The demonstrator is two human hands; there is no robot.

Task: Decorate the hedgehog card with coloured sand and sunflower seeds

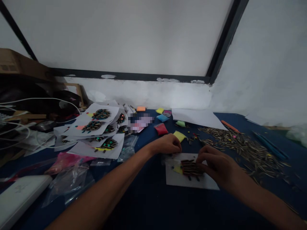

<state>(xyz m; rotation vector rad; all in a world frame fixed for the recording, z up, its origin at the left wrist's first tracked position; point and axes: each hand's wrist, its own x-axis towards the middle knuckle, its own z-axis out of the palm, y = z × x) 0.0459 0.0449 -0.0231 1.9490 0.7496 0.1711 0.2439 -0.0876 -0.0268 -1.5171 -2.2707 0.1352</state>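
Observation:
A white sheet (172, 179) lies on the blue table, bearing a hedgehog figure (189, 169) of striped sunflower seeds with a yellow clay face. My right hand (217, 164) is over the sheet's right side, thumb and fingers pinched together at the figure's right end. Whatever its fingertips hold is hidden. My left hand (168, 143) rests at the sheet's upper edge with curled, closed fingers, and I cannot see what is in them. Just behind it lies a yellow clay packet (179, 136). A red clay packet (161, 129) is beside that.
Loose sunflower seeds (254, 153) spread across the right side, near a blue pouch-like item (271, 145) and an orange stick (230, 126). Sheets with finished seed hedgehogs (96, 124) are piled left. Plastic bags (72, 182) and a white box-like object (22, 198) lie front left.

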